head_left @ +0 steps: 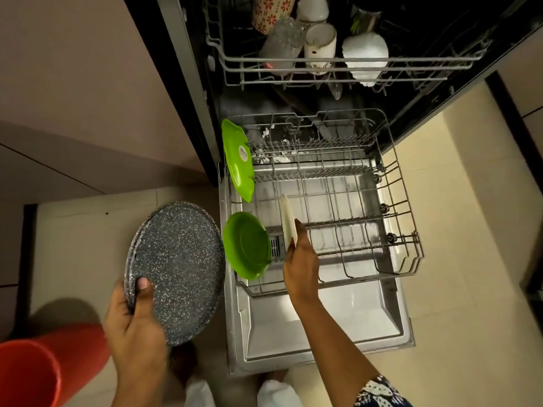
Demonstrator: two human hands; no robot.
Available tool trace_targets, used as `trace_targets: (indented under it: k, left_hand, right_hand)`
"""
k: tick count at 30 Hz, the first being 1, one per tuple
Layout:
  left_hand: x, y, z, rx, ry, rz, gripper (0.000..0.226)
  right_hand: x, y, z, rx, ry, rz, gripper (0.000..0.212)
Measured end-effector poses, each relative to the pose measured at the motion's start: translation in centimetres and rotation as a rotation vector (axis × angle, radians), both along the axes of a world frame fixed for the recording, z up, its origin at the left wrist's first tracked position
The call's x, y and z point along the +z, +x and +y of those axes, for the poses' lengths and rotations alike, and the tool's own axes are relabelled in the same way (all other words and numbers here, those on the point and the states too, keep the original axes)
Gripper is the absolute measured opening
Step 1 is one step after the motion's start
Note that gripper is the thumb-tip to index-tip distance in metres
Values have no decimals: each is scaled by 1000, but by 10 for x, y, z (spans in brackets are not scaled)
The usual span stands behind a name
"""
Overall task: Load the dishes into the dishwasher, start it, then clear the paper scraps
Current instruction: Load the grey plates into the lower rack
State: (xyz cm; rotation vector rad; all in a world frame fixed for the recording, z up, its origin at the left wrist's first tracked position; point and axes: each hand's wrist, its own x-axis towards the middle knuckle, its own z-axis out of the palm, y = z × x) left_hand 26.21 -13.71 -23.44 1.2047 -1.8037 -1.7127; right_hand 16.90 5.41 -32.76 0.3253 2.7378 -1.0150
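**Pale plate goes into the lower rack**

The right hand [299,265] reaches over the open dishwasher door [323,333] and pinches a pale plate [286,221] by its near rim. The plate stands on edge among the tines toward the front left of the pulled-out lower rack [407,230].

Just left of it, a green bowl [246,245] leans against the rack's left side. Further back on that side stands a green plate [238,160], upright.

The left hand [135,315] holds speckled grey plates [179,268] (two stacked, by the look of the doubled rim) over the floor [455,201] left of the door, thumb pressed on top and fingers curled beneath.

The upper rack [323,69] carries a clear glass [283,45], a white mug [320,45] and a floral cup [270,10]. An orange bucket [35,371] sits at the lower left.
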Motion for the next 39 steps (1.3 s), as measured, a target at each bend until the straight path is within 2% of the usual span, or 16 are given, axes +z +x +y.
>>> trace_targets:
  k: [7, 12, 17, 21, 23, 26, 28, 31, 34, 37, 39]
  left_hand:
    - [9, -6, -4, 41, 64, 54, 21]
    - [0, -3, -14, 15, 52, 21, 23]
    - [-8, 0, -21, -3, 79, -8, 25]
    - [-5, -4, -19, -3, 111, 10, 21]
    - [-2, -6, -16, 11, 129, 22, 23]
    - [1, -8, -16, 38, 161, 49, 28]
    - [1, -7, -22, 47, 159, 54, 24]
    - [-4, -2, -30, 43, 143, 50, 23]
    - [-17, 7, -44, 39, 138, 15, 21]
    - [-32, 14, -63, -25, 75, -48, 18]
    - [-42, 19, -79, -61, 46, -76, 19]
  right_hand:
    - [-9, 19, -8, 157, 39, 47, 61]
    - [-14, 22, -5, 133, 44, 74, 64]
    - [-25, 2, -10, -11, -47, -100, 58]
    - [-30, -15, -12, 24, 49, -239, 51]
    - [-36, -10, -9, 84, 141, -208, 54]
    - [-42, 11, 1, 54, 135, -181, 53]
    - [-48, 24, 5, 93, 191, -127, 60]
    - [-48, 35, 1, 111, 272, 132, 74]
    - [-37, 44, -29, 225, 223, 302, 68]
    - [-48, 46, -67, 376, 323, 259, 64]
    - [-59, 37, -82, 384, 407, 222, 62]
